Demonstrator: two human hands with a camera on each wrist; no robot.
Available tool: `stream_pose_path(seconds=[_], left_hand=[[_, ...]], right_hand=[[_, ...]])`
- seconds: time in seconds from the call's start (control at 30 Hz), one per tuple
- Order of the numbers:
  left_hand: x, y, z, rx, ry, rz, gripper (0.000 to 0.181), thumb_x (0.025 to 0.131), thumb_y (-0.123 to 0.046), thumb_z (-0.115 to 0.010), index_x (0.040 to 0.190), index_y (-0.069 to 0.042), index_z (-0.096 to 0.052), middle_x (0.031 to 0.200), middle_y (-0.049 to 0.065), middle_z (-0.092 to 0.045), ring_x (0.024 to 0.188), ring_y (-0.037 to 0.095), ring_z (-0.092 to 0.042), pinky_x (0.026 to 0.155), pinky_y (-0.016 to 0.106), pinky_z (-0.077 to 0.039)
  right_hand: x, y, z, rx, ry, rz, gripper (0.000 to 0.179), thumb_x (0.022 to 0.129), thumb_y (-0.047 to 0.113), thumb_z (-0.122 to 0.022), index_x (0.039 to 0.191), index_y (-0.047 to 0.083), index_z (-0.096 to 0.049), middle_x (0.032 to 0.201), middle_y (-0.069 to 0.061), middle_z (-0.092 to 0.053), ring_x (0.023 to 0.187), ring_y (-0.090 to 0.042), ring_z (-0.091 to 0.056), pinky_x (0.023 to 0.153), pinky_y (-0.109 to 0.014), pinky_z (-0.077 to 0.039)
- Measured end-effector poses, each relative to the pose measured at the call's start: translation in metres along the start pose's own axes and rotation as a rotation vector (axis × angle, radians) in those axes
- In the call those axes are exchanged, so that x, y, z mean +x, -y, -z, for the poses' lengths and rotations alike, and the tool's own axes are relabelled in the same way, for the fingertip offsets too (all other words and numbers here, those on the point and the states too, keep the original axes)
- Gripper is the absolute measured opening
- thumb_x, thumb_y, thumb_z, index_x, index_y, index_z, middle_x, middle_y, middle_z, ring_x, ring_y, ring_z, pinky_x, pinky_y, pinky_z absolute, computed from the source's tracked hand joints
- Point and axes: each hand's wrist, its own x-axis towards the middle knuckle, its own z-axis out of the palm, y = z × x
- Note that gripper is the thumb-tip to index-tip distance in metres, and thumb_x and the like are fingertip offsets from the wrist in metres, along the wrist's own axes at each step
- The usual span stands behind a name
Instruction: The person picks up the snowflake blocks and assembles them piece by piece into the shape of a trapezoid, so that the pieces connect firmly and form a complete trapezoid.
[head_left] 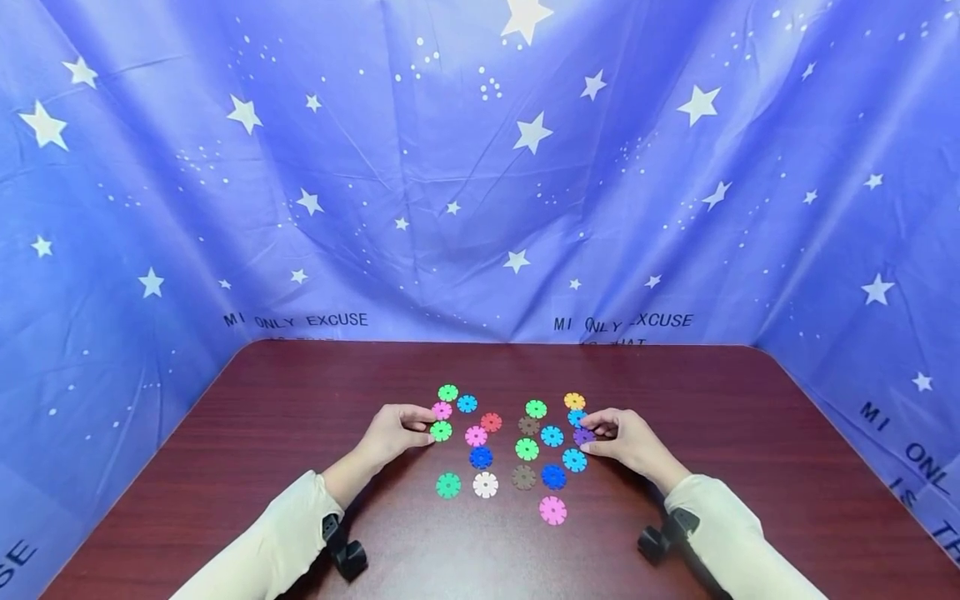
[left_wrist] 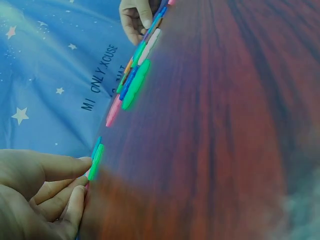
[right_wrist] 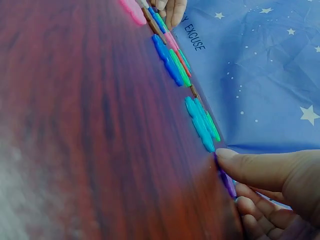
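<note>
Several flat, notched plastic building discs lie in two loose groups on the table. At the left group, my left hand (head_left: 395, 431) reaches in from the side and pinches a green disc (head_left: 442, 431) at its edge. A pink disc (head_left: 442, 410) lies just beyond it, right by the fingertips. My right hand (head_left: 626, 437) pinches a purple disc (head_left: 583, 436) at the outer side of the right group, its thumb (right_wrist: 235, 160) at the near edge. Light blue discs lie on either side of the purple one, one nearer (head_left: 574, 460) and one farther (head_left: 576, 418).
Between the hands lie more discs, among them red (head_left: 491, 422), white (head_left: 485, 485), brown (head_left: 523, 477) and dark blue (head_left: 553, 477). A pink disc (head_left: 553, 511) is nearest the front. Behind the dark red wooden table (head_left: 225, 467) hangs a blue star-printed curtain (head_left: 450, 167).
</note>
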Motion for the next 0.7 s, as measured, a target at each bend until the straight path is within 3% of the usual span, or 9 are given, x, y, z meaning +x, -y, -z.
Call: stream_pose_path(seconds=[0.27,0.7], left_hand=[[0.0021,-0.0065,-0.0003,0.065,-0.009,-0.026,0.031,0.071,0.006,-0.075,0.102,0.004,-0.071,0.098,0.016,-0.070,0.076,0.015,-0.058,0.063,0.021,-0.050],[0.0061,0.0014,-0.0045,0.187,-0.034,-0.044,0.030,0.070,-0.002,-0.080,0.099,-0.005,-0.075,0.096,0.010,-0.072,0.074,0.011,-0.057,0.063,0.021,-0.048]], right_hand=[[0.0048,-0.0058,-0.0006,-0.009,0.020,0.031,0.027,0.076,0.016,-0.079,0.099,0.005,-0.070,0.089,-0.003,-0.065,0.081,-0.018,-0.053,0.069,-0.024,-0.048],[0.0039,-0.0088,0.0040,-0.020,0.015,0.014,0.031,0.074,0.016,-0.080,0.098,0.002,-0.067,0.087,-0.003,-0.063,0.080,-0.017,-0.055,0.069,-0.022,-0.049]])
